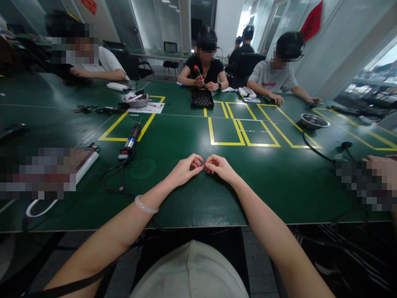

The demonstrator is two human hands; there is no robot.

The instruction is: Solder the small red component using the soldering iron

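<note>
Just above the green table [189, 207], my two hands meet fingertip to fingertip. My left hand [186, 169], with a pale bangle [146, 205] on its wrist, is closed in a pinch. My right hand [221, 169] pinches from the other side. Between the fingertips shows a tiny reddish piece [204, 164]; it is mostly covered by the fingers and too small to name. Left of my hands lies a corded electric screwdriver [132, 138], its bit pointing away from me.
Yellow tape outlines [228, 144] mark the table. A metal bowl [314, 121] stands at right, a filled bowl [135, 99] at back left. Across the table a person holds a red-handled screwdriver [197, 70] over a black tray [202, 99]. Another person's hand [383, 165] shows at right.
</note>
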